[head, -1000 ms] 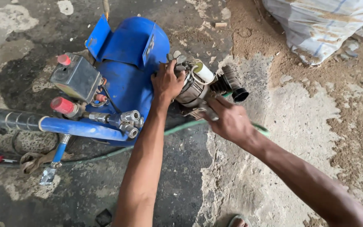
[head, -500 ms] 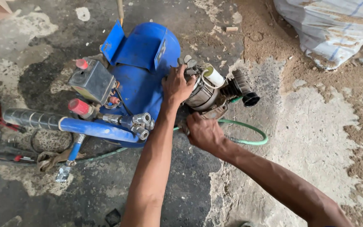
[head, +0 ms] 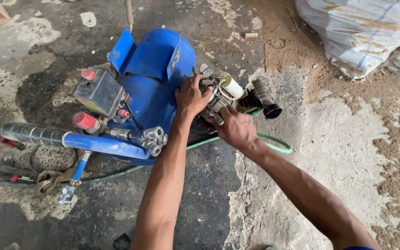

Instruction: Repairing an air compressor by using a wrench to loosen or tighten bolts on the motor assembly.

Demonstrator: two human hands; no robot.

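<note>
Two bare forearms reach up from the bottom edge toward a blue air compressor (head: 156,88) lying on the stained concrete floor (head: 116,213). Compared with a second ago, the right hand (head: 237,128) has drawn in from the open floor and now presses against the motor, while the left hand (head: 190,98) stays where it was on the machine; the view has also slid so the compressor sits nearer the middle.

The left hand lies flat, fingers spread, on the seam where the blue shroud meets the grey motor head (head: 218,95). The right hand, fingers curled, grips the lower side of that motor head just beside the left; whether it pinches any small part cannot be told.

The compressor has a rounded blue body, a dark grey switch box (head: 99,92) with red knobs, silver couplers (head: 153,139) on a blue handle tube (head: 100,143), and a black ribbed intake (head: 265,99) pointing right. A green hose (head: 274,143) loops under the right wrist. Farther off, sawdust (head: 302,51) spreads toward a white woven sack (head: 362,32).
</note>
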